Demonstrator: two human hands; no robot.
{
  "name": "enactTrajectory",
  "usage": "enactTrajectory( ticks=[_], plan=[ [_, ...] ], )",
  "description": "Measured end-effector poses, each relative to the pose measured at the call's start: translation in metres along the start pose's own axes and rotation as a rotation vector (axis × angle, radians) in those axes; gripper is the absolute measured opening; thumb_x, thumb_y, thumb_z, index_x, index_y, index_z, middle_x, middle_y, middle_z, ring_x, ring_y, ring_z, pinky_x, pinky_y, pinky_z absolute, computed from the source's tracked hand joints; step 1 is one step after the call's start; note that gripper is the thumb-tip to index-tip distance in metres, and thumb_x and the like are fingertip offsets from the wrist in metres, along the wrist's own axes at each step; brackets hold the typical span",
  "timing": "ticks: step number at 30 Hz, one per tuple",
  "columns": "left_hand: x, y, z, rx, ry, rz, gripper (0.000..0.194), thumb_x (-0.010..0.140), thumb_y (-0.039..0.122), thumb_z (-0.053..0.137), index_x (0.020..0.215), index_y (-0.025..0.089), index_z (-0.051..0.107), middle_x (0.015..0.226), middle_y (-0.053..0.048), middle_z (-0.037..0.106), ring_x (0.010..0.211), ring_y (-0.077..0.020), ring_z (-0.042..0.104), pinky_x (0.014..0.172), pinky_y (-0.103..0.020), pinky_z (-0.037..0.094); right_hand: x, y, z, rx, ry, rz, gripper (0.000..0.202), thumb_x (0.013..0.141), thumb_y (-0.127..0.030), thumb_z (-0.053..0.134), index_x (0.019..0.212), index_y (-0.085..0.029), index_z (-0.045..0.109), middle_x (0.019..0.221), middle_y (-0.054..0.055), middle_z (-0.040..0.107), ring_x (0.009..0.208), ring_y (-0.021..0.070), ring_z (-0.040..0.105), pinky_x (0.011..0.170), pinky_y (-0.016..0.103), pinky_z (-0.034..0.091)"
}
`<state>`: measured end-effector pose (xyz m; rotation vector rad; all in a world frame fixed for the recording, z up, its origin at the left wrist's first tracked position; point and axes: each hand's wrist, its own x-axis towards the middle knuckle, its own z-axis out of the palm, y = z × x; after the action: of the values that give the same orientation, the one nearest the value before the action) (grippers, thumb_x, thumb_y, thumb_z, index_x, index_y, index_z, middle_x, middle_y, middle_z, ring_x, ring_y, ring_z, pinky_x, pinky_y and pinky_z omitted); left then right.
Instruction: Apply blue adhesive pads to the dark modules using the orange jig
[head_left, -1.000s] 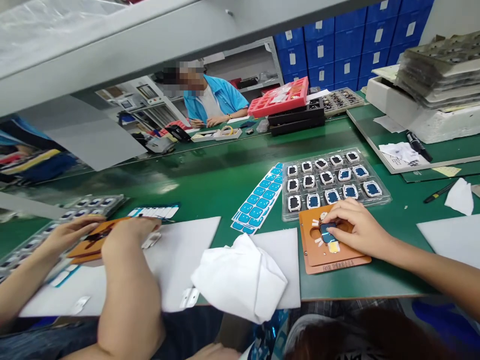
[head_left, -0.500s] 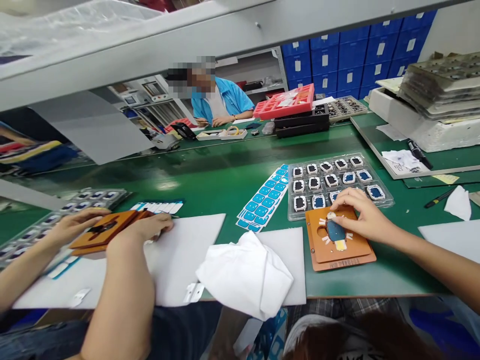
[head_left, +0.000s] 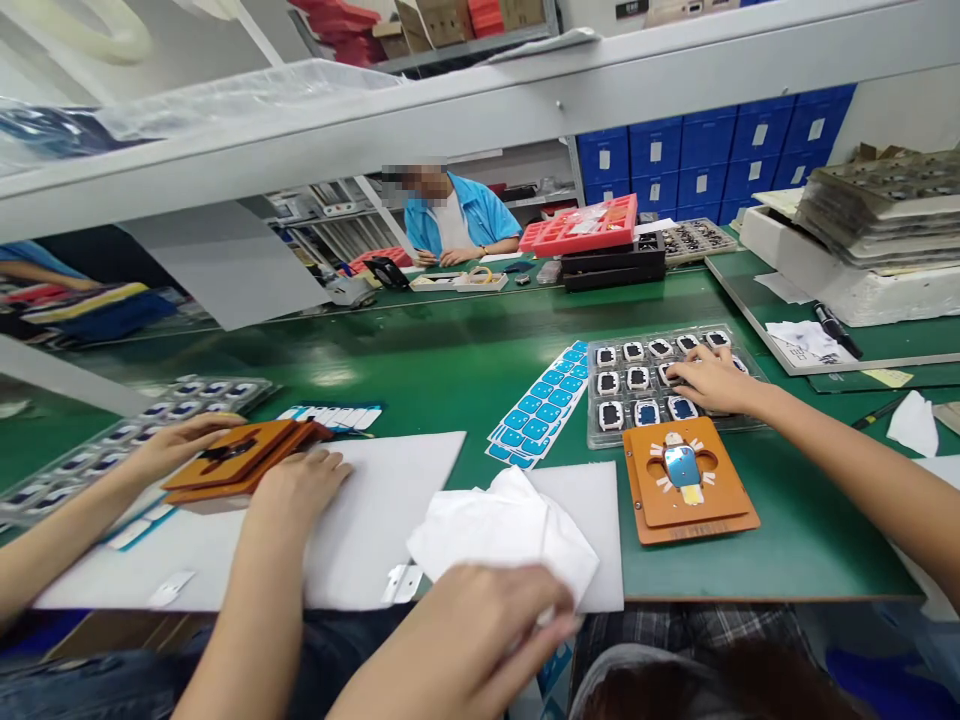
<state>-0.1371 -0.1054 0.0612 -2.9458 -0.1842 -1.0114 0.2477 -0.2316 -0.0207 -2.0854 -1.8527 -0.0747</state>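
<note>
My right hand (head_left: 712, 382) is over the clear plastic tray (head_left: 616, 438), its fingers closed round a white-rimmed watch case, mostly hidden under them. Several more watch cases (head_left: 610, 415) with dark or blue middles sit in the tray's pockets. Just in front of the tray lies an orange fixture (head_left: 733, 508) with a shiny blue plate (head_left: 681, 466) in its recess. Low in the middle, my left hand (head_left: 480, 635) has thumb and fingers pinched together, slightly blurred; a small whitish bit shows there, too unclear to name. Behind it rests a crumpled white cloth (head_left: 480, 530).
Blue sticker sheets (head_left: 541, 405) lie left of the tray. At left, a co-worker's hands (head_left: 300, 490) work at another orange fixture (head_left: 240, 460) on a white foam sheet (head_left: 390, 480). Stacked trays (head_left: 885, 200) stand at right. A shelf beam (head_left: 480, 105) crosses overhead.
My right hand has left the orange fixture and moved up onto the tray. My left hand has come into view in front of the cloth. The whole view has shifted slightly.
</note>
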Motion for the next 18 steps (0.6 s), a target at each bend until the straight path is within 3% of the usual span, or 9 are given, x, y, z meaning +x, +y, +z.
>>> enactTrajectory(
  ticks=[2, 4, 6, 8, 11, 14, 18],
  plan=[
    [0.023, 0.049, 0.029, -0.164, -0.179, 0.122, 0.030, 0.100, 0.030, 0.043, 0.086, 0.025, 0.069, 0.080, -0.001, 0.070, 0.071, -0.0145, 0.062, 0.063, -0.025, 0.044, 0.005, 0.000, 0.002, 0.025, 0.005, -0.031, 0.009, 0.083, -0.022, 0.061, 0.090, -0.022, 0.068, 0.088, 0.010, 0.072, 0.100, 0.0337, 0.055, 0.085, 0.052, 0.037],
    [0.048, 0.071, 0.062, -0.276, -0.223, 0.297, 0.030, 0.100, 0.030, 0.042, 0.097, 0.023, 0.071, 0.103, -0.005, 0.073, 0.098, -0.0197, 0.061, 0.081, -0.032, 0.045, 0.008, 0.000, 0.001, 0.064, 0.034, -0.050, 0.009, 0.083, -0.024, 0.065, 0.090, -0.023, 0.070, 0.085, 0.008, 0.073, 0.093, 0.0301, 0.058, 0.083, 0.047, 0.040],
    [0.067, 0.069, 0.093, -0.286, -0.215, 0.444, 0.027, 0.098, 0.038, 0.049, 0.096, 0.024, 0.073, 0.105, -0.004, 0.074, 0.105, -0.0223, 0.059, 0.081, -0.036, 0.040, 0.008, -0.001, -0.002, 0.113, 0.092, -0.055, 0.016, 0.086, -0.028, 0.064, 0.100, -0.023, 0.071, 0.085, 0.007, 0.073, 0.087, 0.0256, 0.061, 0.080, 0.041, 0.044],
    [0.075, 0.057, 0.113, -0.310, -0.213, 0.493, 0.028, 0.095, 0.045, 0.055, 0.094, 0.024, 0.073, 0.104, -0.003, 0.075, 0.104, -0.0225, 0.058, 0.080, -0.037, 0.038, 0.001, -0.005, -0.007, 0.157, 0.157, -0.045, 0.024, 0.091, -0.031, 0.060, 0.111, -0.022, 0.070, 0.088, 0.006, 0.073, 0.083, 0.0223, 0.062, 0.077, 0.037, 0.047],
    [0.070, 0.045, 0.125, -0.364, -0.197, 0.483, 0.034, 0.093, 0.051, 0.055, 0.099, 0.022, 0.072, 0.106, -0.003, 0.075, 0.103, -0.0231, 0.057, 0.083, -0.039, 0.035, -0.021, -0.021, -0.014, 0.275, 0.225, -0.073, 0.028, 0.095, -0.036, 0.055, 0.116, -0.022, 0.070, 0.094, 0.006, 0.072, 0.083, 0.0194, 0.063, 0.076, 0.034, 0.051],
    [0.063, 0.047, 0.122, -0.362, -0.188, 0.477, 0.040, 0.094, 0.053, 0.053, 0.106, 0.019, 0.071, 0.106, -0.005, 0.075, 0.101, -0.0247, 0.057, 0.085, -0.041, 0.034, -0.051, -0.042, -0.023, 0.502, 0.286, -0.153, 0.024, 0.096, -0.032, 0.056, 0.114, -0.025, 0.071, 0.096, 0.005, 0.070, 0.086, 0.0171, 0.064, 0.078, 0.033, 0.053],
    [0.061, 0.051, 0.120, -0.334, -0.181, 0.479, 0.047, 0.095, 0.056, 0.047, 0.112, 0.017, 0.068, 0.102, -0.007, 0.075, 0.095, -0.0246, 0.056, 0.086, -0.042, 0.033, -0.080, -0.057, -0.038, 0.621, 0.250, -0.153, 0.018, 0.094, -0.026, 0.061, 0.109, -0.027, 0.072, 0.092, 0.003, 0.071, 0.082, 0.0150, 0.066, 0.072, 0.029, 0.054]
  ],
)
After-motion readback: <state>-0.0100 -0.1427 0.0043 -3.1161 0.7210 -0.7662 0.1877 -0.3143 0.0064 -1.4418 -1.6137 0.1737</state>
